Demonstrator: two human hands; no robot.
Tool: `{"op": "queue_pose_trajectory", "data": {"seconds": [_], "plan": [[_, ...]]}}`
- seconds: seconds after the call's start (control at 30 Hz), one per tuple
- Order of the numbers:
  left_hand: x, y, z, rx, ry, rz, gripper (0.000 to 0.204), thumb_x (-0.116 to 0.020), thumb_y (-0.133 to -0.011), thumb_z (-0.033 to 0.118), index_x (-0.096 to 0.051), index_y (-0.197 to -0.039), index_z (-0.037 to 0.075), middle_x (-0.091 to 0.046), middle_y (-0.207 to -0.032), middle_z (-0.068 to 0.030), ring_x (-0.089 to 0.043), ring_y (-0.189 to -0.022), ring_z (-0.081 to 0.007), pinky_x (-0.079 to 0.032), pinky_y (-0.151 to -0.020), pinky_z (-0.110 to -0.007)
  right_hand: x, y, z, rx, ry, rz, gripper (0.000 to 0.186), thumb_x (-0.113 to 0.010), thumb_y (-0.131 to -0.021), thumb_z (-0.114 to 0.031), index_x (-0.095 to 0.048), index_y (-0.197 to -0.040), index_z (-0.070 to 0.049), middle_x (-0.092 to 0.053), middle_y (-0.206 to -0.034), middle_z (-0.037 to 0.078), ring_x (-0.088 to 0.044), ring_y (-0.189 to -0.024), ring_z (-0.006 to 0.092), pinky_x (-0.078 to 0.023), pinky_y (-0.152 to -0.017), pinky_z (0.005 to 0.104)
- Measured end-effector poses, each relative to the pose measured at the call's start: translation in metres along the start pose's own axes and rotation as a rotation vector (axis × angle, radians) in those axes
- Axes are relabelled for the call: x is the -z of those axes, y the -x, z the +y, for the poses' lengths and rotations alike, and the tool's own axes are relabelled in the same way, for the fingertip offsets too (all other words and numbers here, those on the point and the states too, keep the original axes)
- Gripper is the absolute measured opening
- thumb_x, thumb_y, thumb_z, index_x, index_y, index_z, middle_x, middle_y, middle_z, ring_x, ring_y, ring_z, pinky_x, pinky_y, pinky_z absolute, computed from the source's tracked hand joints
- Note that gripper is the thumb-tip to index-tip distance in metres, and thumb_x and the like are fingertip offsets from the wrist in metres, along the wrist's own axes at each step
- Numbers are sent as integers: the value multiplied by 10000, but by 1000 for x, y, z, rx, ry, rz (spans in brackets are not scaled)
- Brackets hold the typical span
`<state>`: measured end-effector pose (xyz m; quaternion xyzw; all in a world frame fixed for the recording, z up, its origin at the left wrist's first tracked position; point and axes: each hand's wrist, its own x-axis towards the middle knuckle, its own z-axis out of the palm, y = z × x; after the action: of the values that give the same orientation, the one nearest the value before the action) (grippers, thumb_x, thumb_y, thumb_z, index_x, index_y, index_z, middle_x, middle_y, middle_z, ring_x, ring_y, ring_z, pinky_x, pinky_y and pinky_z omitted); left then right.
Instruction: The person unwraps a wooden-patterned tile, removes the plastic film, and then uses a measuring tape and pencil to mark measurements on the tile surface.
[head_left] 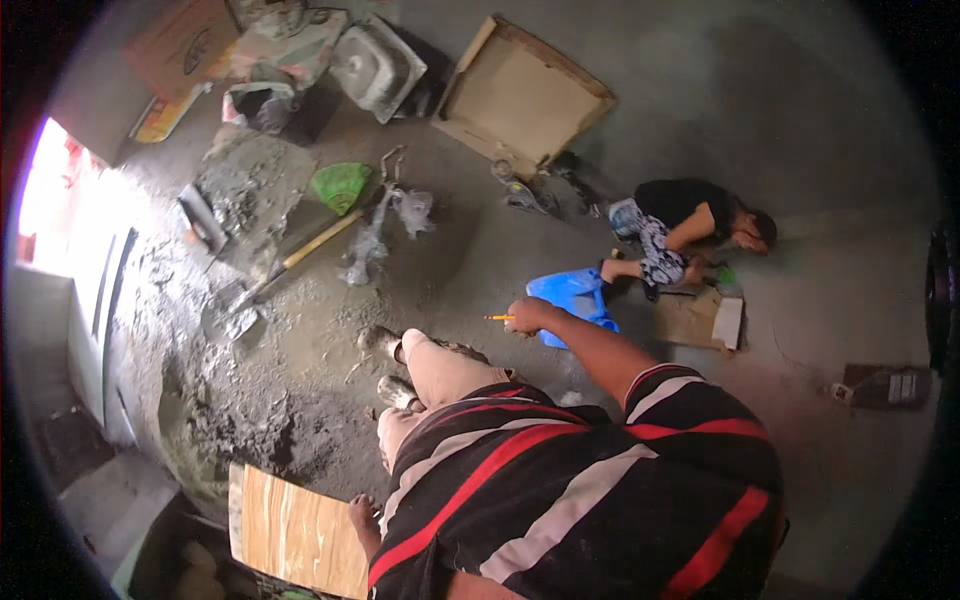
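Observation:
A thin yellow pencil [497,318] sticks out of my right hand [527,316], whose fingers are closed round it. That arm reaches forward, close above a blue plastic stool [572,290]. Down at the lower left, my left hand [366,515] grips the edge of a tile [298,525] with a wood-like, tan grain. Part of this hand and the tile's lower end are hidden by my striped shirt and the frame's dark rim.
Wet grey mortar [260,430] covers the floor at left, with a shovel [240,305] and a green broom head [340,186]. Beyond stand a metal sink [376,68] and a flattened cardboard box [527,90]. Another person [685,225] crouches at right near cardboard [685,318].

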<state>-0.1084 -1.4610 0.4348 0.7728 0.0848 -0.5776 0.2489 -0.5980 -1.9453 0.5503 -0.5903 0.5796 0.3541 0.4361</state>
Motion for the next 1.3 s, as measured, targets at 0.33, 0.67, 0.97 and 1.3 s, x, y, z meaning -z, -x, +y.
{"op": "queue_pose_trajectory", "data": {"seconds": [0.33,0.67,0.97,1.3], "plan": [[-83,16,140,-182,-29,-54,356,-597,-862,228,-588,-1142,8,-618,-913,-131,-636,-764,-237,-518,-592,-329,71,-58,68,134,-97,386,411,-658,-814,-418,-713,-968,-41,-714,-895,200,-691,-864,384,-529,-763,473],[-327,70,432,-515,-509,-237,496,-679,-904,327,-487,-1255,32,-631,-1089,-166,-594,-928,-207,-486,-798,-341,245,-93,-23,498,-566,54,344,-543,-978,-339,-677,-1055,-33,-627,-795,25,-571,-721,133,-468,-676,312],[-510,97,565,-829,263,-387,552,-608,-934,380,-498,-1269,-45,-628,-956,-118,-611,-906,-192,-499,-789,-321,315,-98,-150,1017,-311,-51,397,-521,-1003,-346,-604,-1136,19,-675,-932,82,-610,-852,183,-482,-763,359],[-408,16,618,-565,860,-116,401,-613,-911,349,-646,-1131,15,-674,-902,-79,-645,-770,-172,-522,-683,-319,362,-127,-231,1028,-125,398,299,-552,-982,-184,-622,-1214,-8,-666,-1093,96,-645,-897,204,-536,-641,295]]}}
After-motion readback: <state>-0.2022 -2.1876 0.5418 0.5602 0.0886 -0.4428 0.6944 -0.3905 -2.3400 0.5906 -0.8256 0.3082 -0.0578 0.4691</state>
